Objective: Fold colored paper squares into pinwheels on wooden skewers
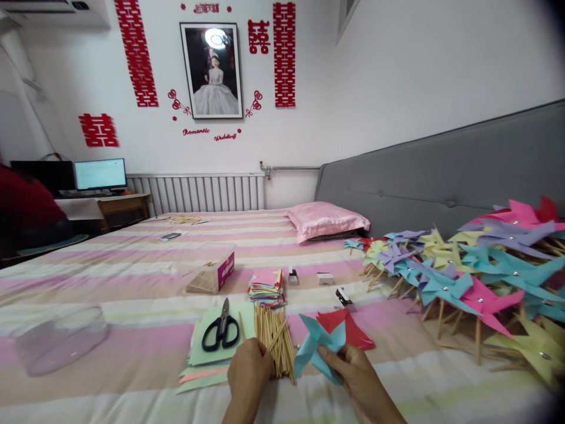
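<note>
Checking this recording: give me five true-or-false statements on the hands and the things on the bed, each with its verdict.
1. The right hand holds a blue paper pinwheel. True.
2. The black-handled scissors lie on red paper. False: they lie on green sheets.
3. The left hand is at the wooden sticks. True.
4. The pile of pinwheels is at the picture's left. False: it is at the right.
5. The pillow is green. False: it is pink.
</note>
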Demonstrator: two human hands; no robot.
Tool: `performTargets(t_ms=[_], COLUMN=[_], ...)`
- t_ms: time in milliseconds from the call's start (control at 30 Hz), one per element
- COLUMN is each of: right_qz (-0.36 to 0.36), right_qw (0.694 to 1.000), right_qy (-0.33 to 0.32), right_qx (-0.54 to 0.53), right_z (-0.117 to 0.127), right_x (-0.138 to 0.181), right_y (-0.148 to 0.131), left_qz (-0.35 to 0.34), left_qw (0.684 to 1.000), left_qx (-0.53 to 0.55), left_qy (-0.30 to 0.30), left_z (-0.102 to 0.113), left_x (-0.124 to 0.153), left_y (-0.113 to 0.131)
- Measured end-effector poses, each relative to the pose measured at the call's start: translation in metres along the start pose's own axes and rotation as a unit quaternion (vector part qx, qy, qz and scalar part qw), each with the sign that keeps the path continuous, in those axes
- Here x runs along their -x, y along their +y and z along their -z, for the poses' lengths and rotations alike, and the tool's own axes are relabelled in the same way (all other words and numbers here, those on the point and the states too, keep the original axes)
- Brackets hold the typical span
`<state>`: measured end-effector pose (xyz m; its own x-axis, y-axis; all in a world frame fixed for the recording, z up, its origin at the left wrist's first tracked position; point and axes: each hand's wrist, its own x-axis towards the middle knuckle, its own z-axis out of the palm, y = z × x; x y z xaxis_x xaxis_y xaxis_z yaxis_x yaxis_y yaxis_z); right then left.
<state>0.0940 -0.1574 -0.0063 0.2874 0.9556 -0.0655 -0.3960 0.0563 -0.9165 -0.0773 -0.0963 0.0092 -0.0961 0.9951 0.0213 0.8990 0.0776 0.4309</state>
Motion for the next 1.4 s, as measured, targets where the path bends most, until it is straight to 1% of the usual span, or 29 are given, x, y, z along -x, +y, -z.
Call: performTargets(t_ms=[167, 300, 367, 467, 567, 600, 633, 667, 733, 767, 800, 833, 900, 1000, 1100, 1167, 1267, 1400], right_qz=[-0.002, -0.005, -0.004, -0.001, 0.000, -0.005, -0.012, -0.018, -0.021, -0.014, -0.005, 0.005, 0.025, 0.059, 0.093, 0.110, 0.134, 0.162], right_qw=[1.000, 1.000, 1.000, 1.000, 0.999, 0.998, 0.996, 0.994, 0.989, 0.987, 0.985, 0.982, 0.978, 0.971, 0.968, 0.972, 0.975, 0.976], right_qy=[0.005, 0.020, 0.017, -0.003, -0.027, -0.040, -0.056, -0.073, -0.110, -0.125, -0.140, -0.156, -0.186, -0.220, -0.229, -0.209, -0.172, -0.135], right_qx=[-0.006, -0.003, -0.006, -0.025, -0.045, -0.053, -0.062, -0.073, -0.092, -0.100, -0.103, -0.101, -0.090, -0.072, -0.038, -0.004, 0.033, 0.049], right_z=[-0.001, 0.000, 0.000, 0.000, -0.002, -0.003, -0.003, -0.004, -0.003, -0.002, -0.001, 0.001, 0.002, -0.001, -0.006, -0.007, -0.006, -0.005], right_x=[0.001, 0.001, 0.000, 0.001, 0.005, 0.007, 0.009, 0.011, 0.012, 0.012, 0.012, 0.011, 0.010, 0.011, 0.013, 0.014, 0.015, 0.016], right_y=[-0.001, 0.000, 0.000, -0.003, -0.011, -0.015, -0.018, -0.021, -0.023, -0.023, -0.021, -0.020, -0.017, -0.019, -0.024, -0.027, -0.029, -0.031], left_qz=[0.009, 0.006, 0.001, -0.028, -0.080, -0.097, -0.113, -0.127, -0.149, -0.155, -0.158, -0.159, -0.161, -0.171, -0.181, -0.194, -0.210, -0.198], left_qw=[1.000, 0.999, 0.998, 0.994, 0.987, 0.980, 0.969, 0.951, 0.895, 0.865, 0.843, 0.826, 0.809, 0.803, 0.812, 0.815, 0.809, 0.819], left_qx=[0.025, 0.051, 0.067, 0.098, 0.137, 0.170, 0.219, 0.279, 0.407, 0.454, 0.483, 0.500, 0.515, 0.513, 0.495, 0.488, 0.492, 0.484], left_qy=[-0.007, 0.002, 0.011, 0.023, 0.032, 0.026, 0.008, -0.023, -0.106, -0.145, -0.179, -0.204, -0.234, -0.250, -0.250, -0.245, -0.243, -0.236], left_z=[0.001, 0.005, 0.010, 0.015, 0.017, 0.017, 0.016, 0.016, 0.015, 0.015, 0.015, 0.015, 0.016, 0.015, 0.017, 0.019, 0.023, 0.026], left_x=[0.002, 0.002, 0.003, 0.007, 0.014, 0.018, 0.022, 0.026, 0.034, 0.038, 0.042, 0.045, 0.048, 0.049, 0.047, 0.046, 0.044, 0.042], left_y=[0.000, 0.000, 0.000, -0.001, -0.003, -0.003, -0.002, -0.002, 0.001, 0.003, 0.005, 0.006, 0.007, 0.005, 0.003, 0.003, 0.003, 0.004])
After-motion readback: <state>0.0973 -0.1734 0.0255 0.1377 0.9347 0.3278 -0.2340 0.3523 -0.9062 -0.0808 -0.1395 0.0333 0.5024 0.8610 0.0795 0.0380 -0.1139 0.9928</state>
